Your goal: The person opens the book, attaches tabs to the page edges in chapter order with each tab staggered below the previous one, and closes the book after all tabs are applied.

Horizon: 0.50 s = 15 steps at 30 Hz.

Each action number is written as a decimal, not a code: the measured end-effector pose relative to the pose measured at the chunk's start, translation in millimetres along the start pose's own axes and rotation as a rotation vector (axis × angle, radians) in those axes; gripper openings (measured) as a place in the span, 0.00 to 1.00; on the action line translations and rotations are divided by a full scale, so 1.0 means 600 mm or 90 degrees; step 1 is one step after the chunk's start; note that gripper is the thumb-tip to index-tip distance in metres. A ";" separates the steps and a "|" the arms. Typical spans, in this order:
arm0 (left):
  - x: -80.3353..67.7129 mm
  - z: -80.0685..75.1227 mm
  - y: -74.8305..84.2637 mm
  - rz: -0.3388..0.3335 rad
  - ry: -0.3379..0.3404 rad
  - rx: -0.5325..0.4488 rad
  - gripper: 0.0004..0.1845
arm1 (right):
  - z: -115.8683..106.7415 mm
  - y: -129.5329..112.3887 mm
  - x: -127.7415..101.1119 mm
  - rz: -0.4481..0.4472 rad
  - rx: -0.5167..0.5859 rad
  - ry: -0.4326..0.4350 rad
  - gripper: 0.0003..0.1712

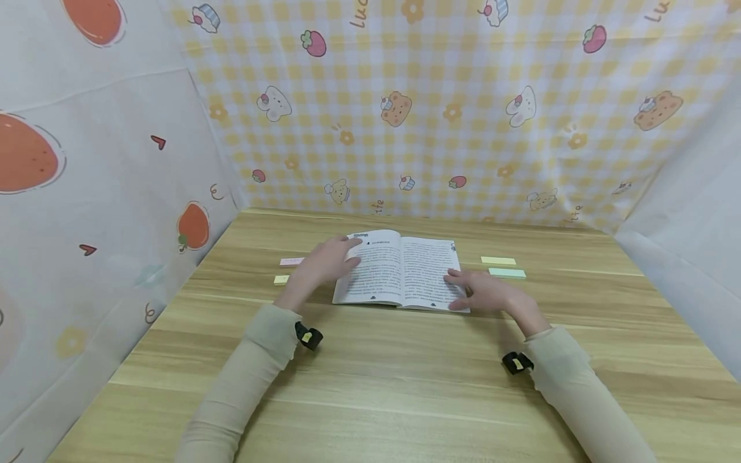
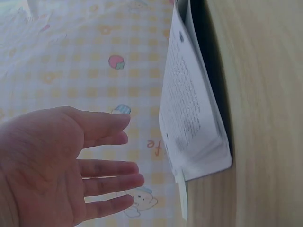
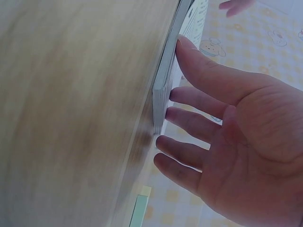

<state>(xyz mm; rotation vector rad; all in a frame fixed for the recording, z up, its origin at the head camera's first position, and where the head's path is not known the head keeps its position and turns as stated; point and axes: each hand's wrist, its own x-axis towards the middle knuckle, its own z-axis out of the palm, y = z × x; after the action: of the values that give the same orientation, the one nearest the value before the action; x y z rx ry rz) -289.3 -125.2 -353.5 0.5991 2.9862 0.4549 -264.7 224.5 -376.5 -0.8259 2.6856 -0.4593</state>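
Observation:
An open book with printed text lies flat on the wooden table. My left hand is over the left page's outer edge, its fingers extended and holding nothing. In the left wrist view that hand is raised apart from the page, palm and fingers in sight. At the book's right edge is my right hand, fingers spread and loosely bent. The right wrist view shows the thumb of this hand on the page side near the book's lower edge, with the other fingers beside the corner.
Left of the book lie a pink sticky-note strip and a yellow strip, partly behind my left arm. To the right are another yellow strip and a green strip. A patterned yellow-checked curtain hangs behind the table.

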 end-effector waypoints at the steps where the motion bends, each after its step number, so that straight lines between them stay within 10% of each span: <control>1: 0.000 -0.002 -0.004 -0.003 0.004 -0.011 0.28 | 0.000 0.000 0.000 0.000 0.001 0.000 0.41; 15: -0.010 -0.032 -0.064 -0.043 0.018 -0.087 0.28 | 0.001 0.003 0.001 0.003 0.003 -0.006 0.39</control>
<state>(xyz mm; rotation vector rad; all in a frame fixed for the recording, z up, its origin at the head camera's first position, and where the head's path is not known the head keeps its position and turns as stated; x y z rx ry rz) -300.1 -166.4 -346.8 0.4825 2.9587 0.6613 -265.6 225.3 -377.9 -0.8192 2.6757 -0.4582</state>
